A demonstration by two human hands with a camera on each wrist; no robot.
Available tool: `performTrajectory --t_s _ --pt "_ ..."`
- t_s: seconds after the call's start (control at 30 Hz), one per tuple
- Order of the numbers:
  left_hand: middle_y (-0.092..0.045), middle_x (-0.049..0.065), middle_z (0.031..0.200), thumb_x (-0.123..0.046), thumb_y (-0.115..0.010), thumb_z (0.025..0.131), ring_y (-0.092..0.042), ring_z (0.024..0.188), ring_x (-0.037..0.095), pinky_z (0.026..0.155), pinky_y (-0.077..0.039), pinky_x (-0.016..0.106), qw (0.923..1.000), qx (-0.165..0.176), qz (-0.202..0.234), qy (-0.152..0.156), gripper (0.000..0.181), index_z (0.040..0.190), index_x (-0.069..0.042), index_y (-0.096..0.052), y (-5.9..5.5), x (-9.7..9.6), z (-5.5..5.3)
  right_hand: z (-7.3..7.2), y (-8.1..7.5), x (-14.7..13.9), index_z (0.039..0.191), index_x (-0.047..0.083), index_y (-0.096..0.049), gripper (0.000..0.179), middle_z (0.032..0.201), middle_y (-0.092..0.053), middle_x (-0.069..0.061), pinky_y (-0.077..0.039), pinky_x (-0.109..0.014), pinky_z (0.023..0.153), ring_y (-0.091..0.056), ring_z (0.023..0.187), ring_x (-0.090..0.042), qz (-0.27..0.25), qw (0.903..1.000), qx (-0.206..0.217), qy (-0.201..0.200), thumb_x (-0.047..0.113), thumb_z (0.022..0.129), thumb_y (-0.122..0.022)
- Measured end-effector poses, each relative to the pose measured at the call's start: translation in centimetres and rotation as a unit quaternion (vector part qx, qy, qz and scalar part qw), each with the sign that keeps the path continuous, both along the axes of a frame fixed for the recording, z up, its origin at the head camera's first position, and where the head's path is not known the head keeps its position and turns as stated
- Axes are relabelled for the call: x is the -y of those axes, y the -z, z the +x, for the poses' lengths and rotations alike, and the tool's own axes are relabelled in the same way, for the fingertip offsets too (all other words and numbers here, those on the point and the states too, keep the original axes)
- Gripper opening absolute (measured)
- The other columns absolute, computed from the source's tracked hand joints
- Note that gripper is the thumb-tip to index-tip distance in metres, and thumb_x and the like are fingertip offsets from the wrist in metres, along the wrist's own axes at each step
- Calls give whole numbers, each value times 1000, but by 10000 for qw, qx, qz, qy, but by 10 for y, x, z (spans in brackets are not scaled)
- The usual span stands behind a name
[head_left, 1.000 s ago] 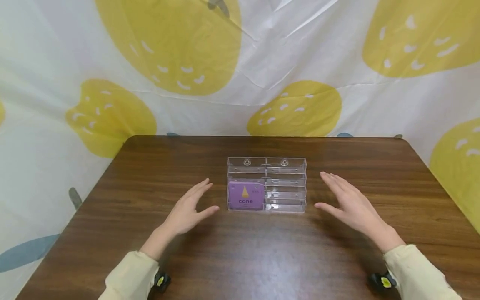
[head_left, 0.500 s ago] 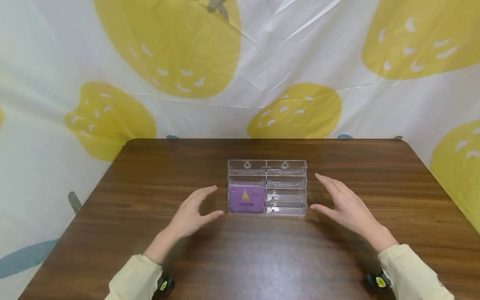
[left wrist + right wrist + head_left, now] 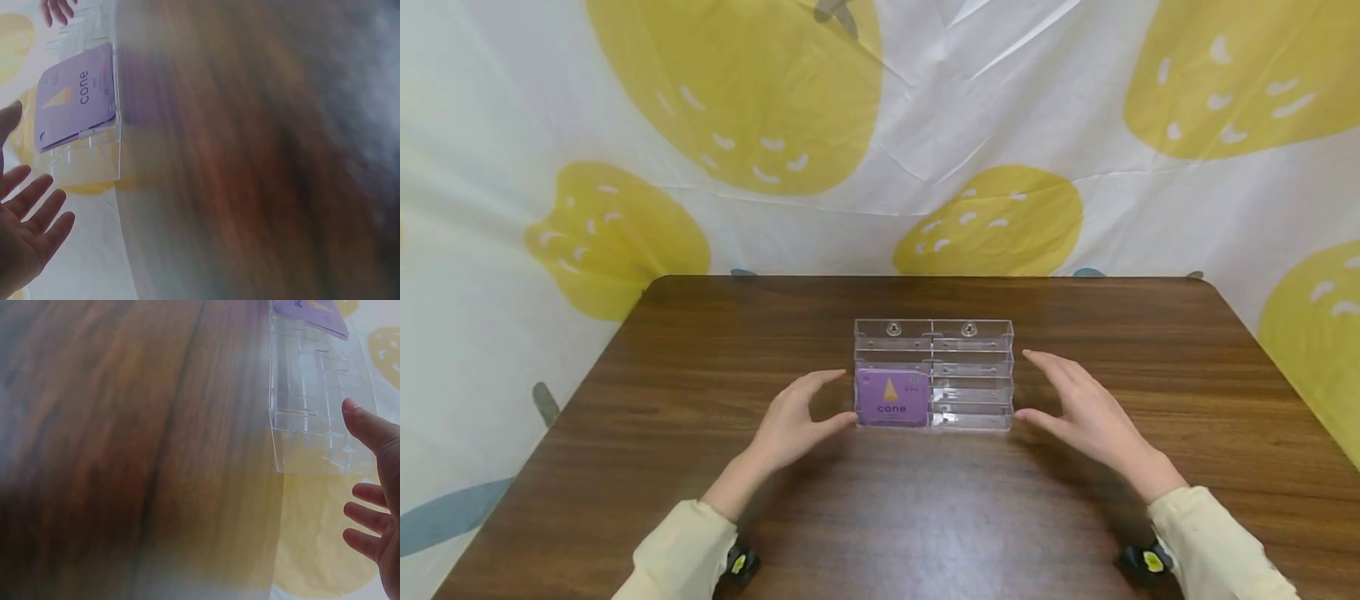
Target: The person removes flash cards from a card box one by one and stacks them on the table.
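Presently, a clear card rack (image 3: pixel 972 396) is sitting on the brown desk (image 3: pixel 925 508), a little below and right of the head frame's centre; a purple card (image 3: pixel 892 406) marked "cone" is filling the lower part of its left column; the left hand (image 3: pixel 792 427) is hovering at the rack's left edge, its grip standing apart, the thumb tip lying so close that I cannot tell whether it is touching; the right hand (image 3: pixel 1087 414) is hovering just beside the right edge, its grip likewise standing apart; pale sleeves (image 3: pixel 681 542) are showing along the frame's bottom; a white cloth (image 3: pixel 1022 92) with yellow fruit prints is hanging across the top.
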State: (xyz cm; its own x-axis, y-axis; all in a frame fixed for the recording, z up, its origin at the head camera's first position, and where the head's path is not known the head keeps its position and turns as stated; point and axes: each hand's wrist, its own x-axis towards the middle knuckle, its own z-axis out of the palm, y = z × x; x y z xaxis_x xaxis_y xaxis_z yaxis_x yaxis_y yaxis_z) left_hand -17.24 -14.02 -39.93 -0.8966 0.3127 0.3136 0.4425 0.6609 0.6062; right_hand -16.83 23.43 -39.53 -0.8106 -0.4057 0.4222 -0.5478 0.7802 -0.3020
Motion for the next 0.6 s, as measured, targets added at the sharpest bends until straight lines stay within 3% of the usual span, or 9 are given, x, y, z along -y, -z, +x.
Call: performTrajectory --t_s 0.3,0.6 --pt "-62 9 110 -25 -76 72 -57 103 22 90 -44 39 9995 -278 119 2 51 116 -6 -58 1 -11 -8 -4 4 4 130 4 -44 75 124 -50 -15 -37 -48 92 -45 114 -32 -69 9999 -82 -64 30 69 -78" --pt "-62 12 102 -19 -76 72 -59 95 24 84 -46 38 9990 -192 383 -83 45 111 -5 -59 4 -19 -14 -7 6 9 129 4 -44 76 123 -51 -13 -38 -46 92 -46 112 -31 -190 9998 31 -52 28 67 -80"
